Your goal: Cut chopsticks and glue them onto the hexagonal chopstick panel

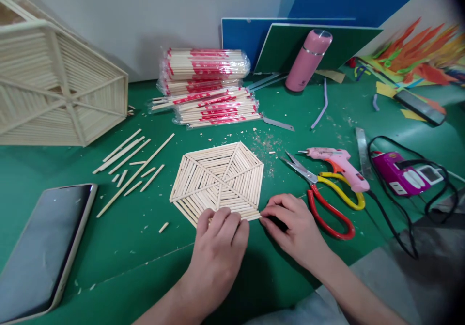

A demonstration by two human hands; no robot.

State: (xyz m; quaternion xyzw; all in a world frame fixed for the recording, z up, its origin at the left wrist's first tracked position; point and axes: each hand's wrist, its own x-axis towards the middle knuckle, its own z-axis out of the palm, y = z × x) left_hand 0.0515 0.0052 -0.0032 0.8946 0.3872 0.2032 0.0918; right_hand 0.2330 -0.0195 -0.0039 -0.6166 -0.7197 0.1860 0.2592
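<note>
A flat hexagonal panel of wooden sticks (220,179) lies on the green table (145,262), its sticks laid in wedges between spokes that meet in the middle. My left hand (221,252) rests over the panel's near edge, its fingers curled down onto the sticks; the fingertips are partly hidden. At the near right corner, my right hand (294,228) pinches the end of a stick between thumb and fingers. Just right of that hand lie scissors (312,179) with one red and one yellow handle, blades apart. A pink glue gun (336,162) touches the scissors' yellow handle.
Loose cut sticks (136,170) and a phone (47,252) lie to the left. Wrapped chopstick packs (214,85) and a pink bottle (308,61) stand behind. A larger stick structure (61,83) is at far left. A purple device (401,172) with a black cord lies right.
</note>
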